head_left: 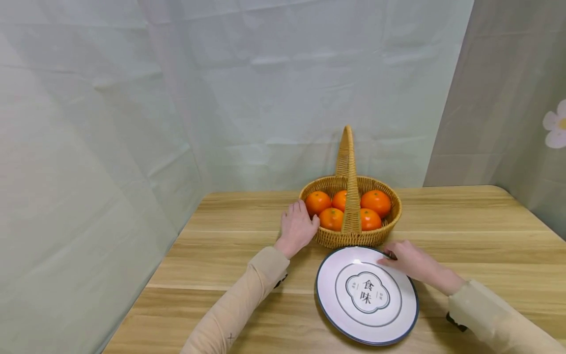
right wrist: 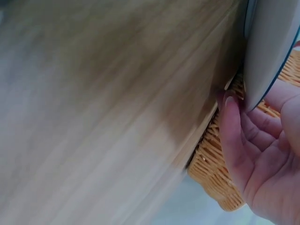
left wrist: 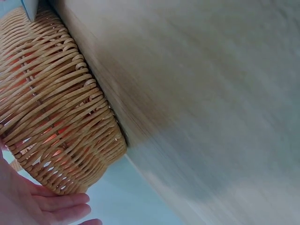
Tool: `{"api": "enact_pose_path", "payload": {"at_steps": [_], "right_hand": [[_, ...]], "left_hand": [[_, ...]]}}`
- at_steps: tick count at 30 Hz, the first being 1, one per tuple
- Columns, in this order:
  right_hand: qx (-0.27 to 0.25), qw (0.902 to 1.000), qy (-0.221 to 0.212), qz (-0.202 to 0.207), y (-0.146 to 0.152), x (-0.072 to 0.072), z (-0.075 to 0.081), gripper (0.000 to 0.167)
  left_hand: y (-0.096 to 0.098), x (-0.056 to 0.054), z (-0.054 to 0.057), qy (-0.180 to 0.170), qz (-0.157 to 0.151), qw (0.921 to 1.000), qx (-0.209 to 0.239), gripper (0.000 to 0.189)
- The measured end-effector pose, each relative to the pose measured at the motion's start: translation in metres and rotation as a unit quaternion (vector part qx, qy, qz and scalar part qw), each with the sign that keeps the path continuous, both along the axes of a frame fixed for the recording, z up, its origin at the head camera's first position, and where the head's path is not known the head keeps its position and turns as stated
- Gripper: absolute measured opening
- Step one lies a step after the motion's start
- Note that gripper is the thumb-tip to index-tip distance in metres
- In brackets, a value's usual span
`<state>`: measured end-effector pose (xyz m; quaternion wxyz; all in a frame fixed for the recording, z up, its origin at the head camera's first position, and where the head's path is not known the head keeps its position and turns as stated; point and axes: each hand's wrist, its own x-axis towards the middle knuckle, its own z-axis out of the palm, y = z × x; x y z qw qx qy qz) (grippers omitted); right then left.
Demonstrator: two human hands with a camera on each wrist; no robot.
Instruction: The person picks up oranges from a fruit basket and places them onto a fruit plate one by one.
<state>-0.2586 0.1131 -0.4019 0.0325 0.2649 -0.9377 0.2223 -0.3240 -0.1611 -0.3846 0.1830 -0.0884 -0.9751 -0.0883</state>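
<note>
A wicker basket (head_left: 329,239) with a tall arched handle stands upright at the back of the table, with several oranges (head_left: 330,219) inside. My left hand (head_left: 297,230) is at the basket's left end. In the left wrist view its fingers (left wrist: 63,206) reach out fairly straight against the woven wall. In front of the basket is a white plate (head_left: 338,314) with a dark blue rim and printed characters. My right hand (head_left: 409,265) pinches the plate's far right edge, thumb on top. The right wrist view has fingers (right wrist: 229,126) curled beneath that rim.
The wooden table (head_left: 212,275) extends to both sides of the basket and plate. Pale cloth (head_left: 309,88) hangs behind the table and along its left side. A greyer cloth (head_left: 499,98) with a flower print hangs at the right.
</note>
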Motion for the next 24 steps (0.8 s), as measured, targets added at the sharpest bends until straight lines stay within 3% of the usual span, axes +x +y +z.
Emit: {"api": "enact_pose_path", "payload": {"at_steps": [13,24], "right_hand": [[0.001,0.9991,-0.005,0.043,0.011,-0.005,-0.002,0.015],[0.003,0.9994,-0.011,0.034,0.013,-0.005,-0.003,0.017]], "left_hand": [[0.000,0.001,0.000,0.001,-0.003,1.0000,0.006,0.056],[0.000,0.001,0.002,-0.007,-0.006,0.9999,0.005,0.056]]}}
